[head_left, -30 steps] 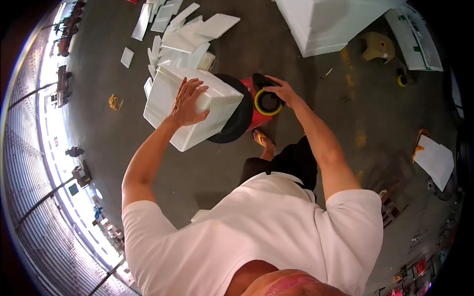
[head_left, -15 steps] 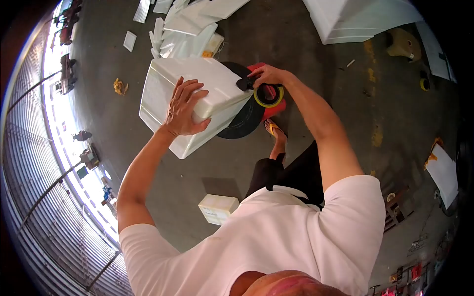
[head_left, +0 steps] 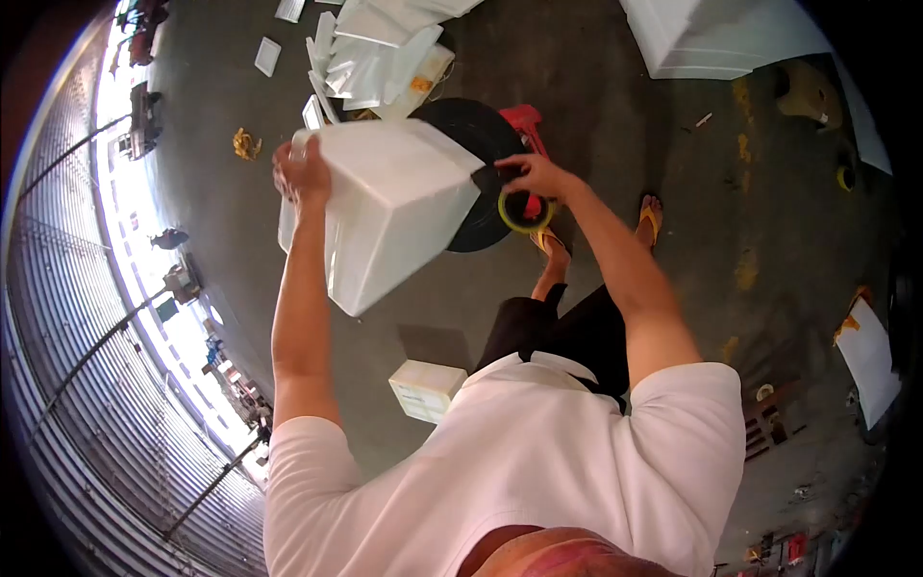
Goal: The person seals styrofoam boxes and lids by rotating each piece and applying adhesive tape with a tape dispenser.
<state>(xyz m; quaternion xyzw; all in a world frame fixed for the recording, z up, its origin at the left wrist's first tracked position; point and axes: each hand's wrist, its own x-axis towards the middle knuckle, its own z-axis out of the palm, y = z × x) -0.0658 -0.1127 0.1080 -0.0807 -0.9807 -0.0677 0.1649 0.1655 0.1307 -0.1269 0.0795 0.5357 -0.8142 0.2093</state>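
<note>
A white foam box [head_left: 399,178] is tilted on a round black surface [head_left: 478,125] in front of me. My left hand [head_left: 304,176] grips the box at its far left edge, fingers partly hidden behind it. My right hand [head_left: 535,177] is closed on a black tape dispenser [head_left: 492,177], which carries a roll of tape [head_left: 509,219] with a yellow rim. The dispenser's front end is at the box's right corner; whether tape is stuck there I cannot tell.
Several white foam lids [head_left: 380,58] lie piled on the floor beyond the box. A small white box [head_left: 426,389] sits near my legs. Larger white boxes [head_left: 711,43] stand at the far right. A red object [head_left: 522,123] shows beside the black surface.
The foam box has turned and tipped, showing more of its near corner. My left hand has moved from its top to the far left edge. The right hand still holds the dispenser.
</note>
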